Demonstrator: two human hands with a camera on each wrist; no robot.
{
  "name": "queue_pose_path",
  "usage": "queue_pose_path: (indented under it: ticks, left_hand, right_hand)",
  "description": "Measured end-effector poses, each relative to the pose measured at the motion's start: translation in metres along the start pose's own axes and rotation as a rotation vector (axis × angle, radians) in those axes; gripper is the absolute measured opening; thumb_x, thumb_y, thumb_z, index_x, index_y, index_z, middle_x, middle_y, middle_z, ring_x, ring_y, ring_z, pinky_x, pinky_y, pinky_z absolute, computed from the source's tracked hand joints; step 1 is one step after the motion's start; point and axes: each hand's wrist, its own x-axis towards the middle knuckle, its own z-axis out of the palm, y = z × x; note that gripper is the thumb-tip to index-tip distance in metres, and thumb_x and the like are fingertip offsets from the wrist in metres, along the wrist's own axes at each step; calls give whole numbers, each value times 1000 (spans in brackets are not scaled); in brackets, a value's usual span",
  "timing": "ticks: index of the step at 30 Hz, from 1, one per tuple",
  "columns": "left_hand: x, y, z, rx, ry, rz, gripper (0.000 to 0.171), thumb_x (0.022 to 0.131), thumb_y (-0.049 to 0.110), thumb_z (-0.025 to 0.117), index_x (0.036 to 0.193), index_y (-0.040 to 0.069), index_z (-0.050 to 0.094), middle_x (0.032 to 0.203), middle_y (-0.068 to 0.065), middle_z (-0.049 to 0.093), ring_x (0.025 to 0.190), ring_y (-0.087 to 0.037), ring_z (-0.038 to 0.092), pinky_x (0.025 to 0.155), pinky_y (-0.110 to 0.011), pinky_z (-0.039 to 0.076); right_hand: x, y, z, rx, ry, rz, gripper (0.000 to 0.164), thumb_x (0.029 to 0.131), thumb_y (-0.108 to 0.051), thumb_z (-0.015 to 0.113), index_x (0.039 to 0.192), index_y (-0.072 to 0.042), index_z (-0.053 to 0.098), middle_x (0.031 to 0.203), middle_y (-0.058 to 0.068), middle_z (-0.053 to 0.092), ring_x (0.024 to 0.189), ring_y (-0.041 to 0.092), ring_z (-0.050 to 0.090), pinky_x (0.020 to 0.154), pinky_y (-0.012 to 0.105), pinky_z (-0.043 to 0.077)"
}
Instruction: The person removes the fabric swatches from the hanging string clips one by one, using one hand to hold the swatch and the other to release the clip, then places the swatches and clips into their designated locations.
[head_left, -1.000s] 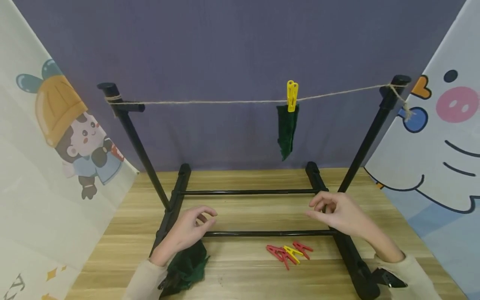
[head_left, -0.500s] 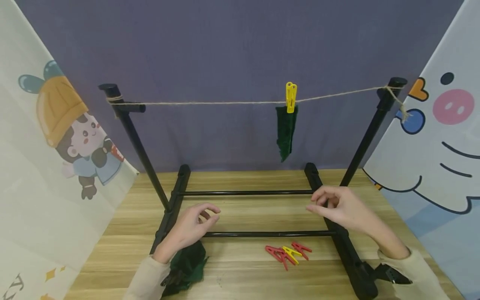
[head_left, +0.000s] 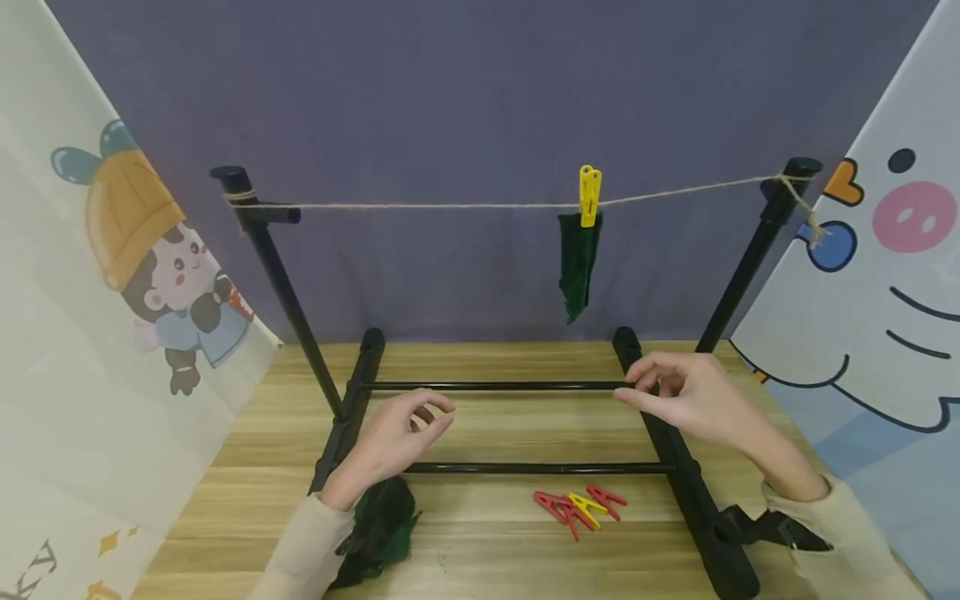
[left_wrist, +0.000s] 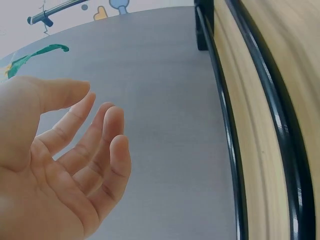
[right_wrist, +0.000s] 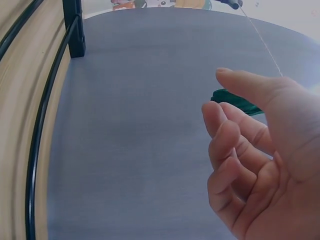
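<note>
My left hand (head_left: 397, 437) hovers over the left side of the black rack, fingers loosely bent and holding nothing. Below its wrist, partly hidden by the sleeve, lies a crumpled dark green cloth (head_left: 386, 525) on the table. My right hand (head_left: 690, 396) is raised near the rack's right foot, its fingers relaxed, with a gap between thumb and fingertips. From the twine line (head_left: 420, 206) hangs a strip of dark green cloth (head_left: 577, 267), pinned by a yellow clothespin (head_left: 589, 196). Several red and yellow clothespins (head_left: 577, 508) lie together on the table, between the hands and nearer the front.
The black rack has a left post (head_left: 288, 300) and a right post (head_left: 738, 283) carrying the twine. Two low crossbars, a rear one (head_left: 495, 386) and a front one (head_left: 540, 468), join its feet. A dark blue backdrop (head_left: 450, 108) stands behind the wooden table (head_left: 480, 550).
Both hands have risen slightly and moved a little farther from the table's front edge, still holding nothing. The cloths and clothespins have stayed in place; the head view has shifted slightly.
</note>
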Motion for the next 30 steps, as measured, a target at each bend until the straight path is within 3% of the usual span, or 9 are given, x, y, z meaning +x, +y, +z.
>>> queue_pose_path:
  ticks: [11,24,30]
  left_hand:
    - [11,9,2,-64,-15,27,12,94,39,61,105,41,63,102,19,62,89,-9,58,69,-30,50]
    - [20,20,2,-128,4,44,11,94,39,61,105,39,65,102,18,63,89,-5,59,71,-31,51]
    - [26,25,2,-154,3,58,11,94,39,60,105,38,64,103,18,63,92,-5,59,74,-34,51]
  right_hand:
    - [6,-13,-9,-87,30,50,13,84,-43,73,89,-33,66,73,-18,63,50,8,52,47,27,42]
    - [11,-20,-13,-69,52,8,8,86,-38,72,90,-35,67,73,-19,64,51,7,56,47,27,43]
    - [14,-23,-16,-45,69,-24,7,87,-32,72,91,-31,68,75,-14,66,49,8,54,45,26,40]
